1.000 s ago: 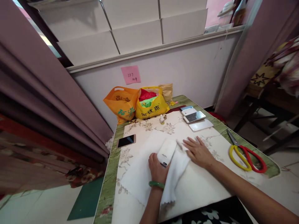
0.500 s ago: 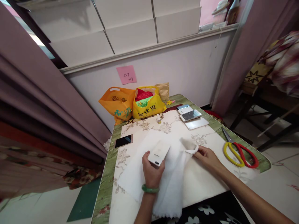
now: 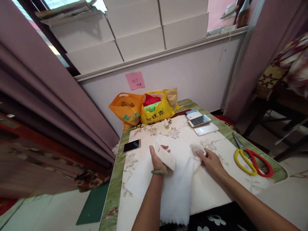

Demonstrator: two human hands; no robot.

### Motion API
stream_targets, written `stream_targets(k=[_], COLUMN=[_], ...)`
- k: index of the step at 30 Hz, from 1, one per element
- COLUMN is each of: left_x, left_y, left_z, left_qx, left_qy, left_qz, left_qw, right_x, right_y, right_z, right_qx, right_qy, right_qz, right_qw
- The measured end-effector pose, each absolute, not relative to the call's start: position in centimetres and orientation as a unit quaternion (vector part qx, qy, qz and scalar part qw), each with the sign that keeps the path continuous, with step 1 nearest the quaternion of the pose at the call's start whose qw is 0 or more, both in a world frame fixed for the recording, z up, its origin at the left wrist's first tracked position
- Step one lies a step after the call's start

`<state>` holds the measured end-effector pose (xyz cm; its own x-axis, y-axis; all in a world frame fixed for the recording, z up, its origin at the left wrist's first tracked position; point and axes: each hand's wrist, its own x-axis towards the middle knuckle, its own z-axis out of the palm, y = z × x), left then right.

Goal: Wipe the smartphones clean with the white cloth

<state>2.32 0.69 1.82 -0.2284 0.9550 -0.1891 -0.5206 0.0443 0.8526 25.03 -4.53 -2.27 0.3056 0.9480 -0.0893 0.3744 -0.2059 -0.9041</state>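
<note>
My left hand (image 3: 158, 158), with a green bangle (image 3: 159, 172) at the wrist, is closed around a white phone (image 3: 165, 155), which is tilted and a little blurred. To the right, my right hand (image 3: 213, 162) pinches a bunched corner of a white cloth (image 3: 176, 192). The rest of that cloth spreads under my left hand and hangs toward the table's near edge. Beneath it lies a cream tablecloth (image 3: 130, 179) printed with flowers.
One dark-screened phone (image 3: 132, 145) lies at the left; several phones, including a white one (image 3: 206, 129), sit back right. Large scissors (image 3: 251, 160) rest at the right edge. Behind stand a small bottle (image 3: 166, 124), an orange bag (image 3: 127, 110) and a yellow bag (image 3: 157, 110).
My left hand has turned the phone, so its end with the camera no longer shows. My right hand has gathered the cloth corner closer in its fingers. The view has shifted slightly.
</note>
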Motion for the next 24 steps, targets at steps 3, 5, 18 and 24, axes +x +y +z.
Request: stream_targets(k=[3,5,18,24], left_x=[1.8,1.2,0.7,0.2], left_y=[2.7,3.6,4.1,4.0], left_z=[0.4,-0.6,-1.1,-0.7], left_qx=[0.143,0.139,0.028,0.064], left_qy=[0.422,0.394,0.324,0.260], left_qz=[0.608,0.622,0.553,0.523], left_qw=[0.657,0.662,0.767,0.809], right_x=[24.7,24.5,20.7,16.6], right_y=[-4.7,-5.0,-4.3,-2.5], right_z=[-3.0,-3.4,-0.6,1.8], right_qx=[-0.684,-0.677,-0.596,-0.442], right_qy=[-0.464,-0.459,-0.332,-0.530], right_qz=[0.337,0.323,0.392,0.491], right_qw=[0.450,0.475,0.618,0.531])
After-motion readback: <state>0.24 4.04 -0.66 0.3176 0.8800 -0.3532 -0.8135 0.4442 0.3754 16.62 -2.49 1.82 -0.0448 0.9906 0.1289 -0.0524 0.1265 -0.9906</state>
